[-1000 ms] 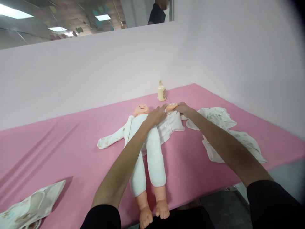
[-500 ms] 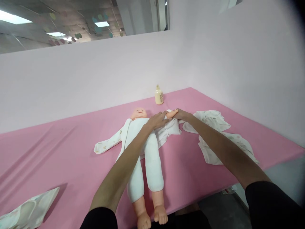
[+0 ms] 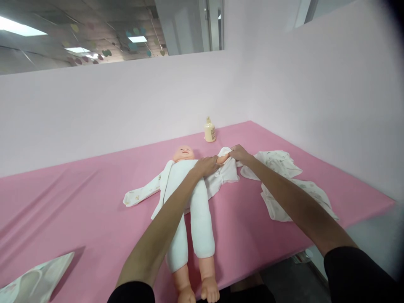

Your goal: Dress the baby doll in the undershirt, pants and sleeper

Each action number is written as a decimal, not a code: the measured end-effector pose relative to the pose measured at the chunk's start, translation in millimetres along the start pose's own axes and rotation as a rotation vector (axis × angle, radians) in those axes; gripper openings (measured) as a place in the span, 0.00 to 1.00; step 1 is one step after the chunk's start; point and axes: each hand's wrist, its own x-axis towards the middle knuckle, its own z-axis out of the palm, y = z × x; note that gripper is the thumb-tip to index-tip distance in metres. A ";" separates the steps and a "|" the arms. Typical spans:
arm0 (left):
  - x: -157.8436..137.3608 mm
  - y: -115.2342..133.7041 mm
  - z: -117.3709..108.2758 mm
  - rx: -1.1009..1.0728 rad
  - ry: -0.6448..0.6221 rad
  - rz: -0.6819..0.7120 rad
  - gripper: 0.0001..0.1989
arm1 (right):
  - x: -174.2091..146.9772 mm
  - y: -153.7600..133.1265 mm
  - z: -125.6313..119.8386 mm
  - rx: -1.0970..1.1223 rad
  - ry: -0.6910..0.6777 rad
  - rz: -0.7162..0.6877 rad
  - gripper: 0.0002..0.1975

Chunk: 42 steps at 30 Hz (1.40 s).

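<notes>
A baby doll (image 3: 202,227) lies on its back with its head toward the wall and its bare feet toward me. Its body and legs are white. A white printed baby shirt (image 3: 145,191) is spread under it, one sleeve stretched out at the left over that arm. My left hand (image 3: 206,166) is closed around the doll's other arm near the wrist. The doll's small hand (image 3: 222,158) pokes out past my fingers. Beside it, my right hand (image 3: 240,154) pinches the white cloth of the shirt's other sleeve (image 3: 229,171); its fingertips are partly hidden.
A cream pump bottle (image 3: 210,131) stands at the back near the wall. Two folded printed baby clothes (image 3: 279,163) (image 3: 303,198) lie at the right. A packet (image 3: 38,280) lies at the front left. Pink cloth (image 3: 94,210) covers the table, whose front edge is near me.
My right hand has shifted from the doll's hand onto the sleeve cloth, which now stands up behind the doll's hand. My left hand stays on the arm. The view has tilted slightly.
</notes>
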 end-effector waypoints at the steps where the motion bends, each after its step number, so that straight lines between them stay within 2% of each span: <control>1: 0.4 1.4 -0.6 0.020 -0.024 -0.008 0.24 | -1.1 -1.4 0.6 -0.040 0.032 -0.002 0.10; 4: 2.6 5.4 -1.5 0.087 -0.104 -0.032 0.23 | -6.5 -9.0 1.7 -0.171 0.109 -0.011 0.06; 7: 6.2 6.0 0.6 0.106 -0.110 -0.053 0.23 | -15.2 -18.9 5.0 -0.293 0.142 -0.036 0.02; 13: 14.9 -0.6 9.1 0.065 -0.008 -0.087 0.25 | -35.8 -32.2 18.3 -0.572 0.181 -0.136 0.12; 17: 14.6 -3.4 5.5 0.033 -0.036 -0.067 0.25 | -37.2 -31.4 16.5 -0.649 0.176 -0.124 0.13; 22: 10.2 -4.6 -3.4 0.077 -0.101 -0.014 0.23 | -28.5 -23.6 7.7 -0.575 0.111 -0.055 0.12; 26: 9.9 -1.9 2.7 0.130 -0.061 0.004 0.22 | -25.7 -23.8 12.1 -0.493 0.133 -0.060 0.10; 32: 13.2 5.6 16.4 0.177 0.052 -0.040 0.18 | -32.3 -50.6 35.7 -0.397 0.142 -0.223 0.08; 35: 12.0 1.2 11.6 0.180 0.049 -0.051 0.18 | -33.5 -58.1 40.7 -0.370 0.143 -0.258 0.07; 42: 2.3 -15.7 -2.8 0.161 -0.024 -0.018 0.18 | -36.0 -46.8 31.2 -0.249 0.134 -0.196 0.04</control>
